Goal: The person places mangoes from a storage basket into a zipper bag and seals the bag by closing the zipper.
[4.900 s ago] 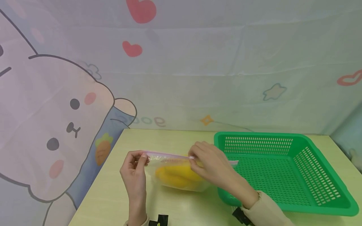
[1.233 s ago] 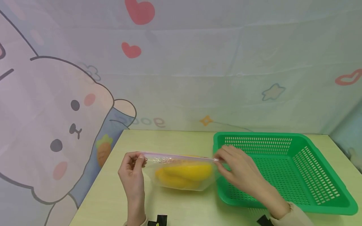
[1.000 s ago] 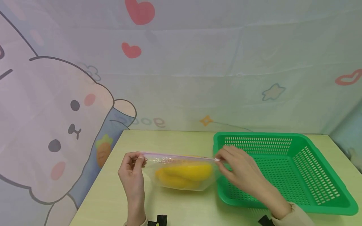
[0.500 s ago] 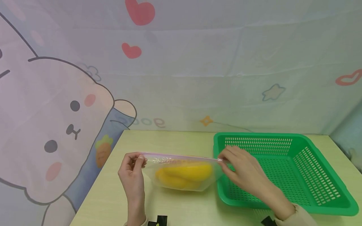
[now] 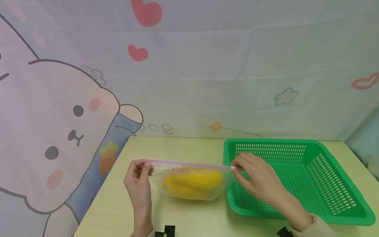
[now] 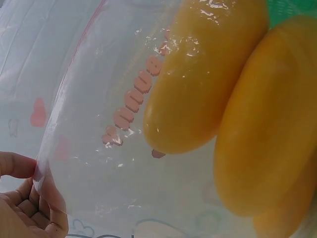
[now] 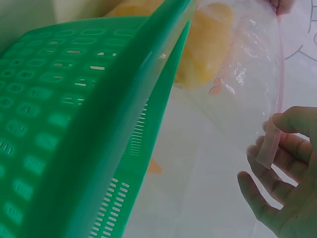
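A clear zip bag (image 5: 158, 174) with a pink seal line along its top edge hangs between my hands. Inside it lie several smooth, oblong yellow fruits (image 5: 198, 182), perhaps mangoes; the left wrist view shows them close up, beside pink printing. My left hand (image 5: 139, 184) pinches the bag's top left corner between thumb and fingers. At the other end of the seal, my right hand (image 5: 260, 179) pinches the small white slider (image 5: 233, 167). In the right wrist view, a strip of the bag's corner (image 7: 269, 146) shows between the right thumb and fingers.
A green perforated plastic basket (image 5: 299, 217) stands on the pale table (image 5: 177, 217), right of the bag and partly under my right hand. A printed cloth (image 5: 189, 82) hangs behind the table.
My right hand has slid the slider rightward along the seal, from over the fruits to near the bag's right end, slowing over the last second. My left hand has barely moved.
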Demonstrator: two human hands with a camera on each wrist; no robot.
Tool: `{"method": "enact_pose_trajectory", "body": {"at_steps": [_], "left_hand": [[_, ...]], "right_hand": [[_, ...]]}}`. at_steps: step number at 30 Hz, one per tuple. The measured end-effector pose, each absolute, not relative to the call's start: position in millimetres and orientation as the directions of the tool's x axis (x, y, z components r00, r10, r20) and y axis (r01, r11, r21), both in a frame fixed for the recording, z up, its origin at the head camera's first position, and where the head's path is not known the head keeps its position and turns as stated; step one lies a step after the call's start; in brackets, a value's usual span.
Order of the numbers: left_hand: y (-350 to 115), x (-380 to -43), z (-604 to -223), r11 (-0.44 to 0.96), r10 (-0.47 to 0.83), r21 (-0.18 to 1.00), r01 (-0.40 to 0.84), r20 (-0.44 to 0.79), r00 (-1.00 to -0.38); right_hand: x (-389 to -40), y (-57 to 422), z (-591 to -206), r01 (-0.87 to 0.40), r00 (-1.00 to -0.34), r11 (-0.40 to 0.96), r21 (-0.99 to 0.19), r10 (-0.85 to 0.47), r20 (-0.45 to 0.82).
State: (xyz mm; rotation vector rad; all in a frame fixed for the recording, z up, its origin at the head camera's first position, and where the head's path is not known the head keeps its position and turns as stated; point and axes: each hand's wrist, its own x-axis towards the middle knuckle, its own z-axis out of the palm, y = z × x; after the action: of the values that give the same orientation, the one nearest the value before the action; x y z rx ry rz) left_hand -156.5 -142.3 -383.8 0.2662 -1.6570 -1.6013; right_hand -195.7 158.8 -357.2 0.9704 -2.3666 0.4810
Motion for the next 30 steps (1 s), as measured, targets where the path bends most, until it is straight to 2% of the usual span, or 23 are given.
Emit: {"method": "enact_pose_trajectory", "body": {"at_steps": [30], "left_hand": [[-145.8, -157.3, -386.4, 0.140, -0.651, 0.925, 0.353, 0.355, -0.671]], "right_hand": [[-197.5, 173.1, -358.6, -0.706, -0.612, 0.700, -0.108, -0.526, 0.591]]}}
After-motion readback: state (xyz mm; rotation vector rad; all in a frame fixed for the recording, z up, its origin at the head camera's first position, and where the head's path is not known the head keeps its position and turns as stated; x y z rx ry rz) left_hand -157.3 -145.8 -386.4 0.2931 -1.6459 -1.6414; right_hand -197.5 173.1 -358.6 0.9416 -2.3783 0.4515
